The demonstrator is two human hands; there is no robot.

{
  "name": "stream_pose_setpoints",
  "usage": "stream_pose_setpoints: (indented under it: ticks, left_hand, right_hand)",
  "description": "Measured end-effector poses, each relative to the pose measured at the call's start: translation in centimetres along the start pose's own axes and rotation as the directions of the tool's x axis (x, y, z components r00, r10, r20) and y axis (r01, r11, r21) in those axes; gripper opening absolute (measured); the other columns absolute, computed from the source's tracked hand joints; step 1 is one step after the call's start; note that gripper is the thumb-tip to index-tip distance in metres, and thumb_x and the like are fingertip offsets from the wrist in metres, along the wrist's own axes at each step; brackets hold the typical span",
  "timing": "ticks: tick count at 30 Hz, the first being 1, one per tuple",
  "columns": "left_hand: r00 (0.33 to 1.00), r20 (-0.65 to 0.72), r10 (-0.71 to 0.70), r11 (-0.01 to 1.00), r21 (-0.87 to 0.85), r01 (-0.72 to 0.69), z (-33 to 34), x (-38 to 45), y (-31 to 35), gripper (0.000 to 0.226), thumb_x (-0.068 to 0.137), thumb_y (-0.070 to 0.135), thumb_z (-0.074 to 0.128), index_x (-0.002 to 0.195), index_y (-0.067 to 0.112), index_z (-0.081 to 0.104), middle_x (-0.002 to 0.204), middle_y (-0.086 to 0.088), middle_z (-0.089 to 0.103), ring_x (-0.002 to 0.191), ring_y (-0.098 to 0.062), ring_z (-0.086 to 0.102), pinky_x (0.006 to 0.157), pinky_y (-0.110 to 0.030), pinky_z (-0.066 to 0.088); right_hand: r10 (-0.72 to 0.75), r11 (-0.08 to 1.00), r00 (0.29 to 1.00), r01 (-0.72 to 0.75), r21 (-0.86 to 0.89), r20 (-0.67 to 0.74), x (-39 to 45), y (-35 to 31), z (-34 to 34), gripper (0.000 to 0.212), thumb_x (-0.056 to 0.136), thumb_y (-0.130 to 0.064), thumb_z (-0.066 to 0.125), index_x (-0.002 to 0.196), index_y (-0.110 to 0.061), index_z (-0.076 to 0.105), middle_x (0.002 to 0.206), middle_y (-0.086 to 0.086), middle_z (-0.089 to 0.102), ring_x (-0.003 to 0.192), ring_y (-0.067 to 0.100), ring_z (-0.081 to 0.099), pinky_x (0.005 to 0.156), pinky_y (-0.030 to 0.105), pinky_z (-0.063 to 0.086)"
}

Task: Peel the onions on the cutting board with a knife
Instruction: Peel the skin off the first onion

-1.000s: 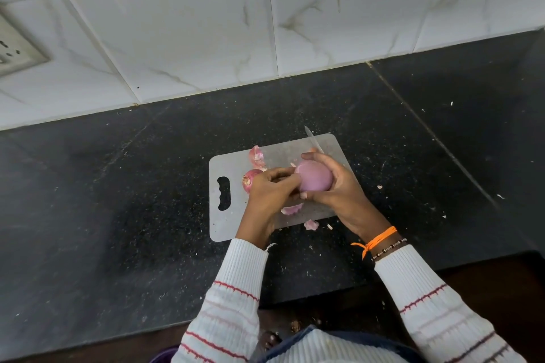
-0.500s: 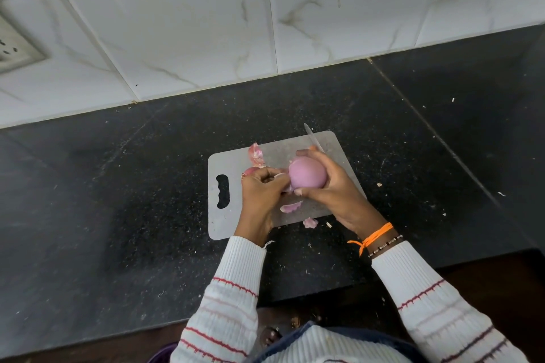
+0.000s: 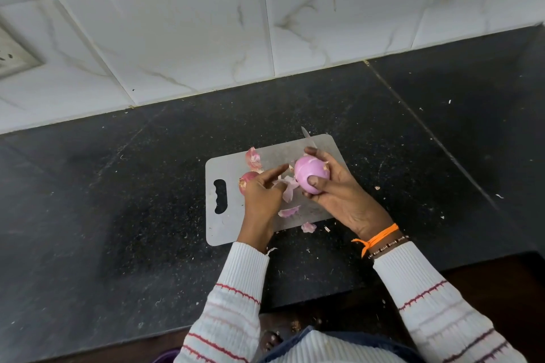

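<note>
Onions: two. One peeled onion (image 3: 311,174), pale pink and smooth, held above the right half of the cutting board (image 3: 224,233); one unpeeled onion (image 3: 247,180), darker red, lying on the board near its handle slot and partly hidden behind the left hand.
Right hand (image 3: 339,194): fingers and thumb curled round the peeled onion, cupping it from the right and below.
Left hand (image 3: 264,193): index finger stretched out toward the peeled onion; thumb and another finger pinch a peel strip (image 3: 287,186) that hangs beside the onion.
Knife (image 3: 308,137): one; only the blade tip shows, rising past the board's far edge behind the right hand. What holds it cannot be told.
Loose peels: one curled piece (image 3: 253,158) near the far edge of the board, one flat piece (image 3: 289,211) on the board under the hands, one piece (image 3: 308,227) just off the near edge on the countertop (image 3: 118,200).
Board edges: grey, rounded corners, one handle slot at the left end; set slightly askew, its near edge close to the person.
Open room: dark speckled countertop extends to the left, the right and behind the board up to the tiled wall (image 3: 191,38); a wall socket (image 3: 11,53) sits at the far left edge.
</note>
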State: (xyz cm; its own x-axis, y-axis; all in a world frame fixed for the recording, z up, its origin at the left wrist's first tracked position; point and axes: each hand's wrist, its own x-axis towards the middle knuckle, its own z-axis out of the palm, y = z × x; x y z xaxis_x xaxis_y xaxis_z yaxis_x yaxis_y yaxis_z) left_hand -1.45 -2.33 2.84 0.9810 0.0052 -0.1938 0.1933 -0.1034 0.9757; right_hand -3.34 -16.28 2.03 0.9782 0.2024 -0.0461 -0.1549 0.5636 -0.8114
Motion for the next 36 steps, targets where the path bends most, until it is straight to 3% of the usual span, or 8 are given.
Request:
stream_pose_setpoints:
  ticks: [3, 8, 12, 15, 17, 24, 32, 36]
  left_hand:
    - [0.997, -0.001, 0.075, 0.997, 0.026, -0.074, -0.2, -0.3, 1.1, 0.032, 0.088, -0.006, 0.049, 0.106, 0.013, 0.068, 0.101, 0.007, 0.066, 0.092, 0.001, 0.06, 0.082, -0.013, 0.049]
    - [0.983, 0.167, 0.078, 0.98, 0.168, -0.106, -0.6, -0.2, 1.3, 0.025, 0.087, 0.02, 0.061, 0.112, 0.018, 0.066, 0.109, 0.002, 0.067, 0.1, -0.016, 0.063, 0.089, -0.037, 0.053]
    - [0.968, 0.153, 0.2, 0.909, 0.34, -0.242, -0.4, -0.4, 1.4, 0.027, 0.079, 0.015, 0.068, 0.106, 0.012, 0.069, 0.099, 0.002, 0.07, 0.089, -0.005, 0.064, 0.08, -0.018, 0.052]
    - [0.961, 0.154, 0.229, 0.877, 0.395, -0.273, -0.7, -0.3, 1.6, 0.022, 0.075, 0.011, 0.069, 0.097, 0.011, 0.071, 0.084, 0.006, 0.068, 0.075, 0.004, 0.062, 0.065, -0.004, 0.046]
    - [0.955, 0.166, 0.246, 0.853, 0.43, -0.295, -0.8, -0.4, 1.7, 0.023, 0.071, 0.01, 0.07, 0.095, 0.01, 0.072, 0.08, 0.005, 0.069, 0.071, 0.002, 0.063, 0.063, -0.007, 0.049]
    - [0.927, 0.183, 0.328, 0.766, 0.522, -0.375, -0.6, -0.4, 1.7, 0.025, 0.068, 0.011, 0.073, 0.093, 0.008, 0.071, 0.077, 0.0, 0.069, 0.069, -0.009, 0.065, 0.064, -0.014, 0.053]
    - [0.961, 0.07, 0.267, 0.867, 0.419, -0.271, -0.6, 0.0, 0.9, 0.015, 0.071, -0.001, 0.067, 0.085, 0.004, 0.073, 0.069, 0.001, 0.066, 0.056, 0.003, 0.058, 0.055, -0.007, 0.046]
    - [0.973, 0.015, 0.23, 0.925, 0.306, -0.224, -1.2, 0.3, 0.5, 0.016, 0.074, -0.001, 0.065, 0.084, 0.007, 0.075, 0.071, -0.004, 0.071, 0.064, -0.015, 0.065, 0.067, -0.027, 0.056]
  right_hand:
    - [-0.009, 0.968, 0.992, -0.022, -0.252, -0.124, 0.2, 0.7, -0.5, 0.051, 0.074, 0.005, 0.069, 0.112, -0.025, 0.054, 0.141, 0.007, 0.038, 0.116, 0.018, 0.052, 0.085, 0.026, 0.053]
    - [-0.089, 0.884, 0.995, 0.057, -0.464, -0.048, -0.2, 0.3, -0.9, 0.058, 0.072, 0.014, 0.067, 0.111, -0.027, 0.055, 0.12, -0.008, 0.052, 0.11, 0.007, 0.056, 0.094, 0.028, 0.049]
    - [-0.07, 0.827, 0.997, 0.047, -0.56, -0.02, 0.1, 0.1, -0.9, 0.061, 0.067, 0.004, 0.073, 0.115, -0.028, 0.056, 0.13, -0.001, 0.049, 0.119, 0.012, 0.053, 0.096, 0.03, 0.049]
    - [-0.055, 0.804, 0.998, 0.04, -0.593, -0.007, 0.0, 0.1, -0.8, 0.063, 0.065, 0.001, 0.073, 0.118, -0.026, 0.054, 0.129, 0.004, 0.049, 0.115, 0.014, 0.056, 0.091, 0.028, 0.051]
    - [-0.042, 0.795, 0.999, 0.034, -0.606, 0.001, -0.1, 0.0, -0.7, 0.066, 0.067, 0.01, 0.07, 0.12, -0.027, 0.053, 0.13, 0.006, 0.049, 0.113, 0.012, 0.057, 0.09, 0.027, 0.052]
    - [-0.014, 0.774, 1.0, 0.021, -0.633, 0.017, 0.2, 0.2, -0.5, 0.072, 0.066, 0.006, 0.07, 0.126, -0.027, 0.049, 0.13, 0.004, 0.045, 0.115, 0.014, 0.056, 0.091, 0.028, 0.052]
    - [-0.017, 0.806, 1.0, 0.016, -0.592, 0.003, 0.5, 0.9, -0.3, 0.072, 0.069, 0.013, 0.067, 0.128, -0.023, 0.046, 0.127, 0.005, 0.049, 0.111, 0.013, 0.059, 0.09, 0.026, 0.051]
    - [-0.041, 0.861, 0.999, 0.018, -0.509, -0.034, 0.7, 1.5, -0.3, 0.071, 0.067, 0.014, 0.068, 0.124, -0.024, 0.049, 0.126, 0.003, 0.05, 0.11, 0.013, 0.059, 0.086, 0.026, 0.052]
